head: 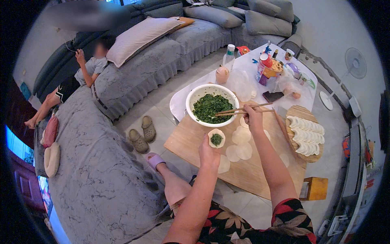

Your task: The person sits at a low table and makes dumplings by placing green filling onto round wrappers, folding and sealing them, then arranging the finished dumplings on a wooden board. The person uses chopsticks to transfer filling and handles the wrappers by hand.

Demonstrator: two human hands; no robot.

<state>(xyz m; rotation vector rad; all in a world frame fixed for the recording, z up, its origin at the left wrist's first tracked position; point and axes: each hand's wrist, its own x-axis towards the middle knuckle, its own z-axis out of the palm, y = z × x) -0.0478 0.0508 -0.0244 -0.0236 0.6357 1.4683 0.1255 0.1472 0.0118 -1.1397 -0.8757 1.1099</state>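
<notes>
On the fingers of my left hand (209, 152) lies a round dumpling wrapper (221, 144) with a mound of chopped green filling (216, 139) at its middle. My right hand (253, 117) grips a pair of wooden chopsticks (236, 112), whose tips reach into the green filling (210, 105) in a large white bowl (189, 102). The bowl stands at the far edge of a wooden board (189, 137). Several flat dough wrappers (241, 136) lie on the board between and beneath my forearms, some overlapping. Part of them is hidden by my right arm.
At right, rows of folded dumplings (306, 131) sit on a round slatted tray (297, 111). Behind the bowl, the white table (179, 105) holds a plastic bottle (229, 58), a phone (273, 96) and plastic bags (242, 82). A person (91, 68) reclines on the grey sofa (137, 73).
</notes>
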